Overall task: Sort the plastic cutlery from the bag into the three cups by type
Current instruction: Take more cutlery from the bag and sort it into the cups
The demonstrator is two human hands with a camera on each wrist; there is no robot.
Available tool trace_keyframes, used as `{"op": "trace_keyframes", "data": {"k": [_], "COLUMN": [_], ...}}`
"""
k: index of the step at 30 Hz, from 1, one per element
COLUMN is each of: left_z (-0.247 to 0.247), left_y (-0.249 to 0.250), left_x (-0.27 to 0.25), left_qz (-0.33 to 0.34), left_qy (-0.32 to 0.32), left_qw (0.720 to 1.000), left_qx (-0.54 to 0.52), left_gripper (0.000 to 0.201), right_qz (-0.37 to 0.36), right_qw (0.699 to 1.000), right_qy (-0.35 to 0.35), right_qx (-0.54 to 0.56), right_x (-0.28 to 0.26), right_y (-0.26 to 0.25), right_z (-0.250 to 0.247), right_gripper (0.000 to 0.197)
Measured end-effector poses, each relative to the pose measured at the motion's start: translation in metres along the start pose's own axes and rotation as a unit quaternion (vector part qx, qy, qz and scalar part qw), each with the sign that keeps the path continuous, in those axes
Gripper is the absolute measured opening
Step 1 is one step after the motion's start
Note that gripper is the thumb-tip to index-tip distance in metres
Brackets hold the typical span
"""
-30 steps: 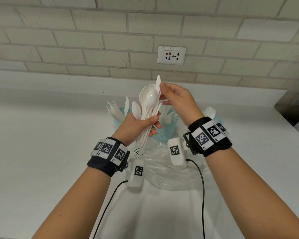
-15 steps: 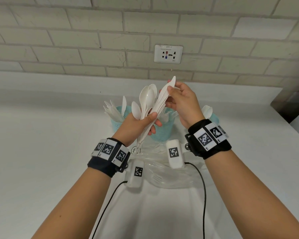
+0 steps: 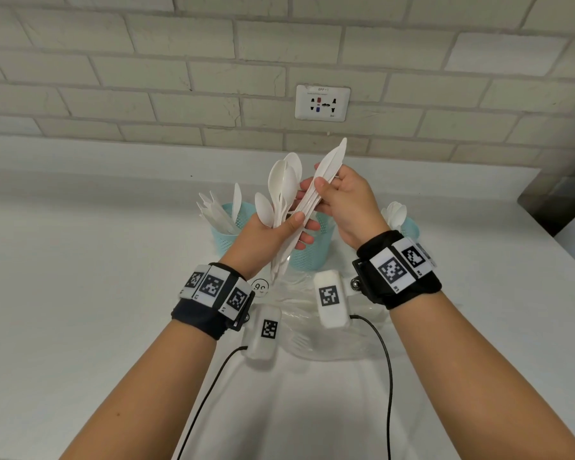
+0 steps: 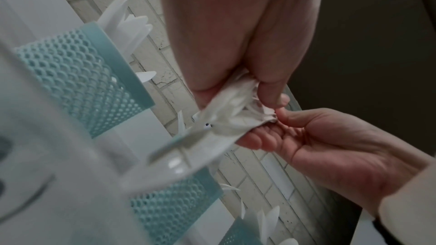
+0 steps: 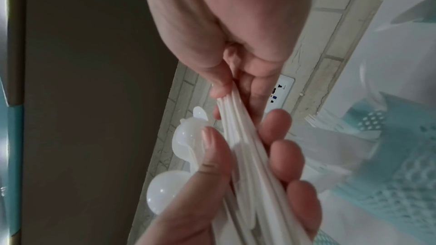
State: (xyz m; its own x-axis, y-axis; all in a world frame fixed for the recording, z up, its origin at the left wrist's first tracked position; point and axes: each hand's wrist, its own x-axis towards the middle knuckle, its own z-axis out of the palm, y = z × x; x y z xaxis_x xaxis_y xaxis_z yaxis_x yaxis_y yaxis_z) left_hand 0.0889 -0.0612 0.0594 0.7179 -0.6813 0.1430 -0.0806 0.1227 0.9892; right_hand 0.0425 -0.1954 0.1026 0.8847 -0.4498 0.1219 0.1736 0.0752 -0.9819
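Observation:
Above the cups, my left hand (image 3: pixel 299 227) grips the handles of a bundle of white plastic cutlery. Several spoons (image 3: pixel 284 180) fan up from it to the left. My right hand (image 3: pixel 316 190) pinches several knives (image 3: pixel 331 161) and angles them right, away from the spoons; their lower ends still sit in the left hand. The right wrist view shows the right hand's fingertips (image 5: pixel 221 88) on the knife shafts and the spoons (image 5: pixel 186 141) behind the left thumb. Three teal mesh cups stand behind: left cup (image 3: pixel 224 234), middle cup (image 3: pixel 307 254), right cup (image 3: pixel 410 227).
A clear plastic bag (image 3: pixel 329 346) lies on the white counter (image 3: pixel 80 293) under my wrists, with a fork (image 3: pixel 299 341) showing inside. The left cup holds white cutlery, the right cup spoons. A brick wall with a socket (image 3: pixel 322 102) stands behind. Cables trail from both wrist cameras.
My right hand has taken hold of the knives and swung their tips right, splitting them from the spoons. The left hand has kept its grip and barely moved.

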Motion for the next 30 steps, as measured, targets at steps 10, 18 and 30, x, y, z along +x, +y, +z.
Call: {"op": "trace_keyframes", "data": {"k": [10, 18, 30], "left_z": [-0.016, -0.062, -0.076], "left_y": [0.009, 0.009, 0.017], "left_x": [-0.009, -0.014, -0.019], "left_qz": [-0.004, 0.047, 0.017], "left_qy": [0.015, 0.194, 0.170], "left_qw": [0.998, 0.979, 0.985], "left_qx": [-0.053, -0.031, -0.027], "left_gripper": [0.029, 0.012, 0.014], "right_qz": [-0.023, -0.119, -0.048], "right_qw": [1.000, 0.990, 0.953], "right_qy": [0.009, 0.081, -0.056], "right_qx": [-0.001, 0.015, -0.295], "right_x": [0.004, 0.029, 0.046], "right_y": [-0.005, -0.029, 0.055], "right_z": [0.017, 0.032, 0.092], "right_gripper": [0.017, 0.016, 0.025]}}
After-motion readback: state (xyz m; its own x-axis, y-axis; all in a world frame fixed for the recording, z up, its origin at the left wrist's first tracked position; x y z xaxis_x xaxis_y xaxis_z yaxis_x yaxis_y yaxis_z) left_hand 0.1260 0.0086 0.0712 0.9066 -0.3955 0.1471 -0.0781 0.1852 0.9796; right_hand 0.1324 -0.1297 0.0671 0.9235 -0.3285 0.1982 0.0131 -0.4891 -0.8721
